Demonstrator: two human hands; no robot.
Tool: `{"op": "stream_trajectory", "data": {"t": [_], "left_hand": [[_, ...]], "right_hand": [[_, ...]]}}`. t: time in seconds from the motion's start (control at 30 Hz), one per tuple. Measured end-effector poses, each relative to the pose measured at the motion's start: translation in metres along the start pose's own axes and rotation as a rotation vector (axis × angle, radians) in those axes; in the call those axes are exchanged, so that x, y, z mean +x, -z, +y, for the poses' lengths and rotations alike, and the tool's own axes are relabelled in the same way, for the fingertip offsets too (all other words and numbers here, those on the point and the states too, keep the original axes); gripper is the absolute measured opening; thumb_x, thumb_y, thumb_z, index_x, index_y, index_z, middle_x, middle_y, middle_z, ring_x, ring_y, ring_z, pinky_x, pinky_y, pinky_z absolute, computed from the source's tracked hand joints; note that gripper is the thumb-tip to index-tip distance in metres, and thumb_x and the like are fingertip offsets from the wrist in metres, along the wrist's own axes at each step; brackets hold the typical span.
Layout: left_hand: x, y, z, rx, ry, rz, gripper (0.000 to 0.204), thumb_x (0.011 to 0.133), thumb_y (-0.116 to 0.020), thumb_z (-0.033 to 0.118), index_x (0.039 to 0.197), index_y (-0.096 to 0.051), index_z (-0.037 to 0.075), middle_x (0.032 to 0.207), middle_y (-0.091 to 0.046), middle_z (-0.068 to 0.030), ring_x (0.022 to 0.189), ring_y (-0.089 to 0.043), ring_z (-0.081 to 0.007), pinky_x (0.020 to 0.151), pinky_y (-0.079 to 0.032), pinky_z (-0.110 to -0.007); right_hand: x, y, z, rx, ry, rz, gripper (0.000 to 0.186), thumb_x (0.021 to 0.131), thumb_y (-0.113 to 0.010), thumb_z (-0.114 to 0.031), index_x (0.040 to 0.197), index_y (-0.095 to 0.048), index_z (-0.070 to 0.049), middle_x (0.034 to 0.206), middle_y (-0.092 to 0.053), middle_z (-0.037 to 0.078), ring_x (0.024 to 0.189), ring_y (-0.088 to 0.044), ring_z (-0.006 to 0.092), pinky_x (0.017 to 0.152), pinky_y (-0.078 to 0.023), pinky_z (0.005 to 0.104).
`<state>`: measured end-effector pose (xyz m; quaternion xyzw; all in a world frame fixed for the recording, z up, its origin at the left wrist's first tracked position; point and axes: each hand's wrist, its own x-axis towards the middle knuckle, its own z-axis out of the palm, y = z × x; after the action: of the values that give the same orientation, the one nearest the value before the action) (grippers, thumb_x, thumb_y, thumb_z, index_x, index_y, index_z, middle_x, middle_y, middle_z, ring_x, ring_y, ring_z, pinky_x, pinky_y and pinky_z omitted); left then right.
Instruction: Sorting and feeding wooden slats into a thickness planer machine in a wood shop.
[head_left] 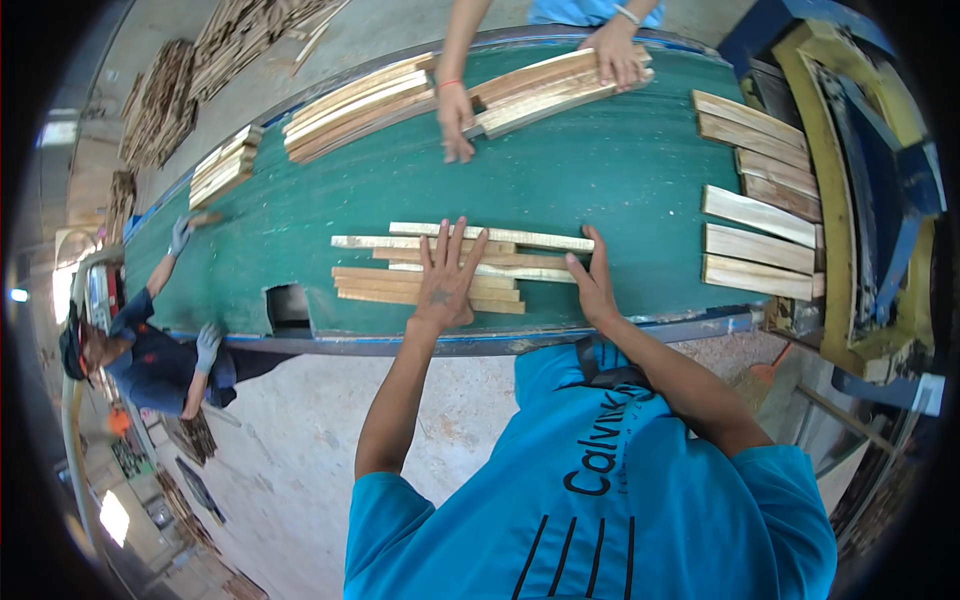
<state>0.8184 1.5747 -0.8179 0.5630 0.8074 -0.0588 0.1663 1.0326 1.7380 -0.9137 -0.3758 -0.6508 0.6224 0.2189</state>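
Observation:
Several pale wooden strips [380,285] lie side by side on the green table [600,180], close to its near edge, with uneven ends. Flat across their middle rests my left hand [445,290], fingers stretched out and spread. My right hand [596,285] is at the right ends of the strips, thumb and fingers apart. Its fingertips touch the end of the longest far strip, and the thumb is by the end of a lower one. Neither hand is wrapped round a strip.
Across the table a co-worker's hands [620,62] rest on another bundle of strips [560,95]. Further bundles [360,110] lie left along the far edge. A gloved person [150,360] stands at the left end. Boards [755,210] lie before a blue-and-yellow machine [850,200]. A square opening [289,308] cuts the near edge.

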Motion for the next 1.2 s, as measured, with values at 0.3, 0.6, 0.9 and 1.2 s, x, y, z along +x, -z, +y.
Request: {"op": "stream_trajectory", "data": {"t": [0.3, 0.6, 0.9, 1.2], "left_hand": [[0.006, 0.005, -0.051, -0.025, 0.051, 0.094, 0.140, 0.050, -0.094, 0.025, 0.167, -0.018, 0.019, 0.168, -0.010, -0.0321, 0.155, -0.009, -0.0555, 0.121, -0.012, -0.073], [-0.012, -0.007, -0.040, -0.026, 0.287, 0.029, 0.151, 0.046, -0.100, 0.016, 0.168, -0.010, 0.015, 0.171, -0.006, -0.0271, 0.158, -0.009, -0.0470, 0.127, -0.014, -0.061], [0.099, -0.036, 0.184, -0.401, -0.297, 0.118, 0.133, 0.059, -0.098, 0.027, 0.165, -0.019, 0.011, 0.169, -0.022, -0.0251, 0.157, -0.020, -0.0433, 0.126, -0.018, -0.059], [0.208, -0.058, 0.388, -0.033, -0.492, -0.030, 0.148, 0.045, -0.101, 0.053, 0.163, -0.022, 0.009, 0.161, -0.033, -0.0224, 0.150, -0.031, -0.0396, 0.123, -0.022, -0.058]], "right_hand": [[0.061, -0.104, 0.022, 0.009, -0.043, -0.208, 0.088, 0.100, -0.065, -0.031, 0.161, -0.014, 0.007, 0.163, -0.031, 0.025, 0.149, -0.037, 0.0323, 0.123, -0.030, 0.0372], [0.061, -0.040, -0.006, -0.236, 0.092, -0.639, 0.065, 0.100, -0.062, -0.044, 0.150, -0.050, -0.003, 0.146, -0.058, 0.023, 0.136, -0.054, 0.0409, 0.117, -0.040, 0.0439], [-0.051, 0.253, 0.045, -0.766, 0.027, 0.247, 0.069, 0.070, -0.075, -0.005, 0.137, -0.060, -0.007, 0.143, -0.057, 0.015, 0.137, -0.050, 0.0361, 0.109, -0.045, 0.0471], [-0.069, 0.303, 0.079, -0.973, 0.017, 0.274, 0.080, 0.064, -0.078, -0.007, 0.141, -0.059, -0.010, 0.154, -0.049, 0.015, 0.143, -0.046, 0.0355, 0.113, -0.042, 0.0464]]}}
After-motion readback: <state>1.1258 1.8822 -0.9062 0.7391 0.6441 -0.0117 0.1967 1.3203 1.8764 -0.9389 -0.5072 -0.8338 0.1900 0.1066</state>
